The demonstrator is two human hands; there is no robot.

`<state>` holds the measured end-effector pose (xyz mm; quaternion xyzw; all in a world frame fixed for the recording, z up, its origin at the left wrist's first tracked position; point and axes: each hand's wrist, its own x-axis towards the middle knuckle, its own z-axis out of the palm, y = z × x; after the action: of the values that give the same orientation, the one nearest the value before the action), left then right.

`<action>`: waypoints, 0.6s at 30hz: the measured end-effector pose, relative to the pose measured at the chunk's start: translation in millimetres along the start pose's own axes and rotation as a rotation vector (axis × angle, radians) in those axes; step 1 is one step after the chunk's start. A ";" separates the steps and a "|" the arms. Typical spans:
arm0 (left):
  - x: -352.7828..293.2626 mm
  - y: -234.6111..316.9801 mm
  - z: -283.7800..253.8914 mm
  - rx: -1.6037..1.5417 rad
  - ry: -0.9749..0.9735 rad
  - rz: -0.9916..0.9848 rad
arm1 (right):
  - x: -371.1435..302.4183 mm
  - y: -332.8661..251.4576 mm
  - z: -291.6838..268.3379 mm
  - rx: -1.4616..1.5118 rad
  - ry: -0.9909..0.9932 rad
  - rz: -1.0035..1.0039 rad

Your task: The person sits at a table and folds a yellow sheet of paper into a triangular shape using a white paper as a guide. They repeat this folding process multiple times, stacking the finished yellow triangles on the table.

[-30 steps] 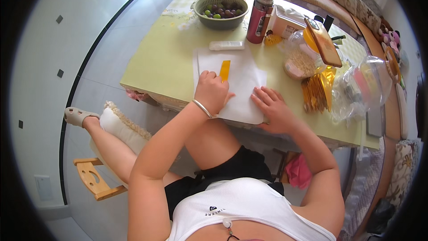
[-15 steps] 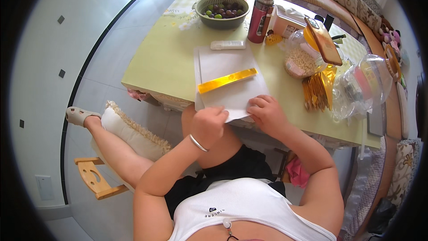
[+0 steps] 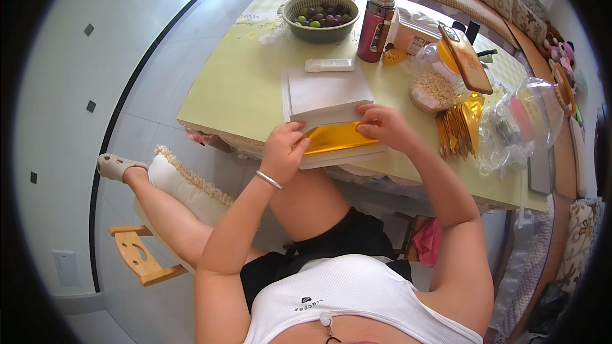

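A sheet of white paper [image 3: 325,95] lies near the table's front edge, its near part raised in a fold that casts a grey shadow. Just on my side of that fold is a shiny gold foil strip [image 3: 338,139], over another pale edge of paper. My left hand [image 3: 285,150] pinches the left end of the fold, fingertips beside the foil. At the right end my right hand [image 3: 384,126] has its fingers closed on the paper, the thumb by the foil. A white capped tube [image 3: 329,65] rests at the paper's far edge.
Behind stands a grey-green colander [image 3: 319,32] of grapes beside a dark red flask [image 3: 376,25]. To the right are a jar of pale grains [image 3: 432,86], a phone [image 3: 465,58] above it, a stack of gold packets [image 3: 454,132] and a clear plastic container [image 3: 526,121].
Both hands have lifted the paper's near edge and moved it away from me into a fold. More gold foil now shows, nearer to me than the strip was.
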<state>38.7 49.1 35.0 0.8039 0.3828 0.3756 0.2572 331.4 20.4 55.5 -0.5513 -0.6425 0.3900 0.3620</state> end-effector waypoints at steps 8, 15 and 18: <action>24.4 2.9 10.6 0.309 0.103 -0.138 | 14.9 7.8 15.8 -0.357 0.284 0.061; 31.1 23.9 16.3 0.585 0.316 0.225 | 14.0 5.8 22.7 -0.458 0.375 0.052; 24.8 17.8 21.7 0.540 0.004 0.557 | 13.7 1.5 25.6 -0.453 0.382 0.052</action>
<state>74.2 56.2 44.9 0.9150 0.2354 0.3185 -0.0766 307.3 31.6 43.5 -0.6979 -0.6190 0.1350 0.3341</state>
